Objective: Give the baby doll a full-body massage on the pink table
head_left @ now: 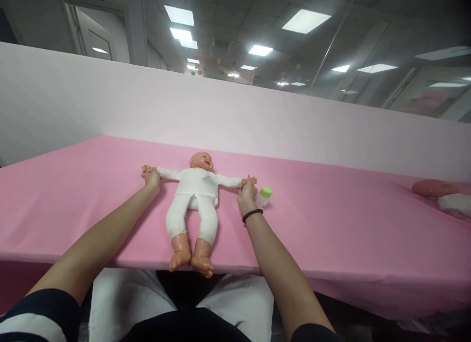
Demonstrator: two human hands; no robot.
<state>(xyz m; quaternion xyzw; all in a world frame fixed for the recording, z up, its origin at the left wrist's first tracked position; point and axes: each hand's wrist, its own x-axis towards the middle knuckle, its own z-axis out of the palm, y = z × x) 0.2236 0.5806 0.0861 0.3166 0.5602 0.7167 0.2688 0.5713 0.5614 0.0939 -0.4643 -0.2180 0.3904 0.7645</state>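
A baby doll (197, 185) with a white cloth body lies on its back on the pink-covered table, its head toward the wall and its feet at the near edge. Both of its arms are stretched out sideways. My left hand (151, 178) is closed around the doll's hand on the left. On the other side, my right hand (247, 194) grips the doll's other hand, whose small fingers show above mine. A bottle (264, 197) with a green cap is just right of my right hand, partly hidden behind it.
The pink table cover (331, 219) hangs over the near edge. Another doll (437, 190) lies at the far right. A low white wall (235, 116) runs behind the table, with glass above it.
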